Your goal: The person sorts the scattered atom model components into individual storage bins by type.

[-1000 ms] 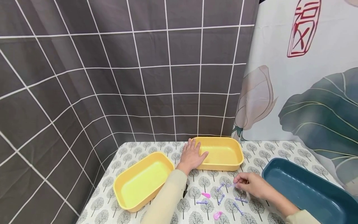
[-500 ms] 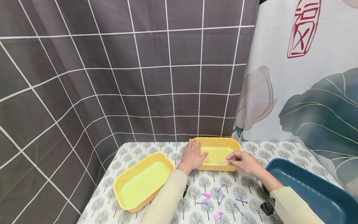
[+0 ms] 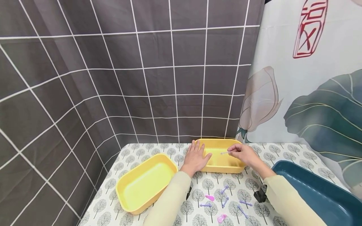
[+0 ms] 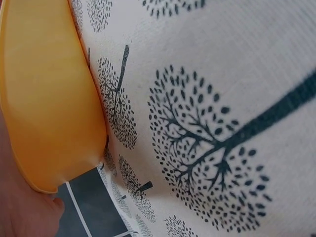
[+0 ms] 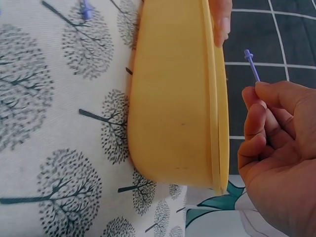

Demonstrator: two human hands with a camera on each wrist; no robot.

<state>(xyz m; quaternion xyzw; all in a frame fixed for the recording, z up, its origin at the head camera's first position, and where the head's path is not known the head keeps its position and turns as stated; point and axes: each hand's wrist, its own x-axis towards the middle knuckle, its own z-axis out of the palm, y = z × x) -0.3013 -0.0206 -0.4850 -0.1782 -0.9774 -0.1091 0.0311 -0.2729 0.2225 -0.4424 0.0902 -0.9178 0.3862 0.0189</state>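
My right hand [image 3: 245, 155] pinches a small purple plastic stick [image 5: 253, 66] between thumb and forefinger, holding it over the far yellow tub [image 3: 222, 169]. In the right wrist view the stick has a collared tip, and its lower end is hidden in the fingers. My left hand [image 3: 195, 159] rests on the left rim of that same tub, fingers straight and spread. Only part of this hand shows in the left wrist view, beside the tub's wall [image 4: 54, 98]. On the cloth in front lie several similar purple sticks [image 3: 245, 203] and two pink pieces, one upper [image 3: 210, 198], one nearer [image 3: 222, 218].
A second yellow tub [image 3: 130, 209] stands at the left, beside my left sleeve. To the right is a large dark blue tub [image 3: 319, 201], partly behind my right sleeve. The tree-print tablecloth [image 3: 124, 175] covers the table up to the grid-patterned curtain [image 3: 152, 78].
My right hand has carried the purple stick from above the tablecloth up and over the far yellow tub, then slightly farther in. The left hand has stayed on the rim.
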